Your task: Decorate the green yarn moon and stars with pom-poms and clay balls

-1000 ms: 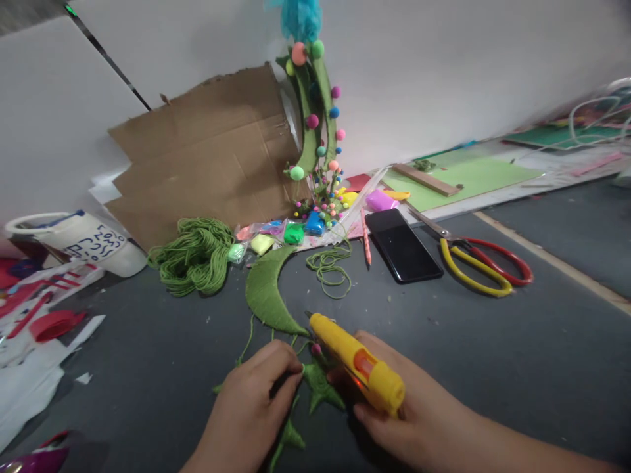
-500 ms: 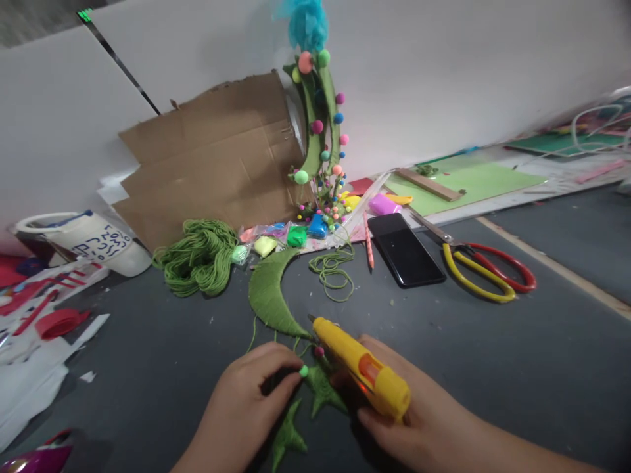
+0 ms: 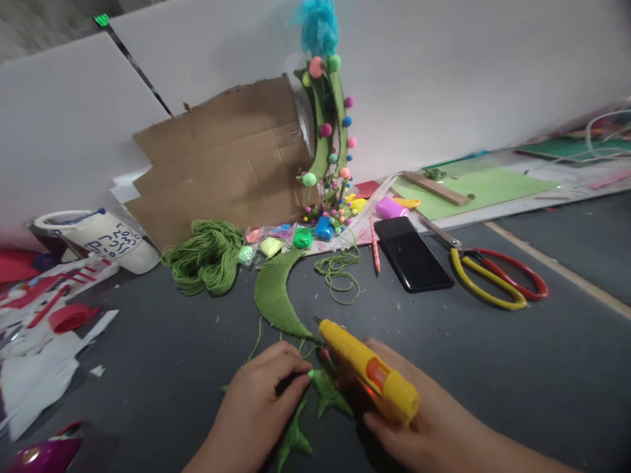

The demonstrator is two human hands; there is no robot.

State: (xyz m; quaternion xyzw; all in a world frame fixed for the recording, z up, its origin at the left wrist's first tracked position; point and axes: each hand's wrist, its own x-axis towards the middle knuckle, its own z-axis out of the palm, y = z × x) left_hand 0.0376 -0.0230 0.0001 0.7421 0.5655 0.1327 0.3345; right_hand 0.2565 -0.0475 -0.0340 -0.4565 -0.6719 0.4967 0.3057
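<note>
My left hand pinches a small light-green ball at the tip of a green yarn-wrapped star. In my right hand is a yellow hot glue gun, its nozzle pointing up and left, with a small red light glowing on it. A pink ball sits by the star's upper tip. Just above lies a green yarn-wrapped crescent with loose strands under it. Another green star lies below, beside my left hand, which partly hides a further green tip.
Green yarn, clay packets, a phone, a pencil and scissors lie farther back. Cardboard leans on the wall beside a decorated crescent ornament. A white cup and paper scraps are at left.
The whole view has shifted slightly, so things appear a little farther right. My left fingers have closed over more of the light-green ball, now against the star's tip. The glue gun stays in my right hand.
</note>
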